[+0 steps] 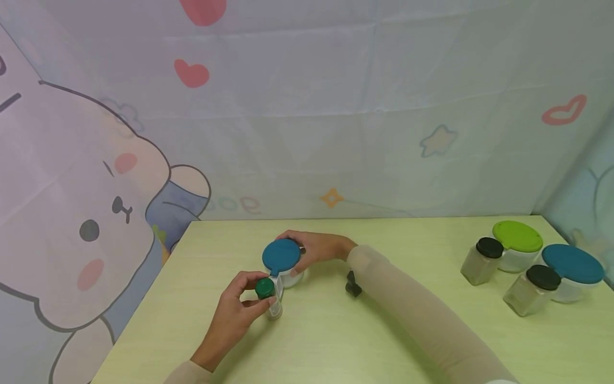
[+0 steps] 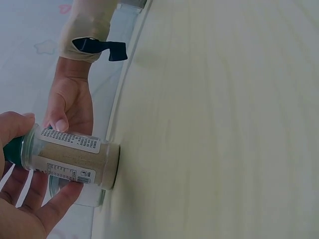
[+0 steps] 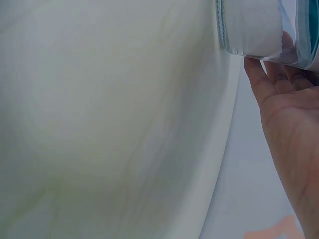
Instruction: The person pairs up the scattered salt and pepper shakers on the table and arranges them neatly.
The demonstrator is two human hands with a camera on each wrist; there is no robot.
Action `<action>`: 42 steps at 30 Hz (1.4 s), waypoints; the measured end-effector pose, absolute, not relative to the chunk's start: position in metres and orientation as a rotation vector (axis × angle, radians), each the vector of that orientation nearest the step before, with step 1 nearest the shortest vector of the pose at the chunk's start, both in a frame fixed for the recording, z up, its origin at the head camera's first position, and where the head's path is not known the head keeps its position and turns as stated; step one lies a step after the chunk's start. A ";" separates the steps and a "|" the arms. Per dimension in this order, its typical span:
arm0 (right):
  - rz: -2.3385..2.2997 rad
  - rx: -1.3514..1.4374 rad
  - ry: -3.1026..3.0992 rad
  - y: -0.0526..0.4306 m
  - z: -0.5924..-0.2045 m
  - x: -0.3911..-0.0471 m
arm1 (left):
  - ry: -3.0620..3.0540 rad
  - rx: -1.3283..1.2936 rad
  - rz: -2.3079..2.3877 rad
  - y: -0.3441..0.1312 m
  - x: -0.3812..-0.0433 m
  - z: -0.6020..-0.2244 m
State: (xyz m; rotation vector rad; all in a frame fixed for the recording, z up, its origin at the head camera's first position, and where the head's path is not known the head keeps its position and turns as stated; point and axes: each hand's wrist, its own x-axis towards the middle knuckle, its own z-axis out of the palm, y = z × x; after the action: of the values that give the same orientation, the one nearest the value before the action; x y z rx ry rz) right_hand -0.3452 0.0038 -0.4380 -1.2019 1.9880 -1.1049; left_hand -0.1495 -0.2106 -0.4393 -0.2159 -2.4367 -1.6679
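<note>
1. Your left hand (image 1: 235, 305) clamps its grip on a green-capped jar (image 2: 75, 157).
2. Your right hand (image 1: 320, 247) curls its grip around a blue-lidded tub (image 1: 281, 257).
3. The jar is beside the tub, nearer you, towards the left of the table (image 1: 336, 341).

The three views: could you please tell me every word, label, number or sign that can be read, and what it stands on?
"g": last of the faint letters on the backdrop; those before it, perhaps "oo", are too faint to be sure.
Small print on two labels of the green-lidded jar, one with what looks like a barcode: too small and blurred to read.
Nothing else is readable.
</note>
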 end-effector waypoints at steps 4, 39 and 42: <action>-1.106 -1.203 1.990 0.004 -0.438 -0.345 | -2.445 -0.208 -1.664 -0.210 -0.150 -0.440; -1.105 -1.192 2.012 0.000 -0.440 -0.346 | -2.471 -0.230 -1.657 -0.210 -0.150 -0.438; -1.109 -1.187 2.008 0.000 -0.440 -0.346 | -2.471 -0.235 -1.658 -0.211 -0.151 -0.438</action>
State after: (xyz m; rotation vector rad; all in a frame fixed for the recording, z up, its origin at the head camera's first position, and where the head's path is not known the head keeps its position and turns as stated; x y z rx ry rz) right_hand -0.3462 -0.0001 -0.4397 -1.1875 2.0085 -1.1093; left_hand -0.1506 -0.2112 -0.4381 -0.2351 -2.4714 -1.6577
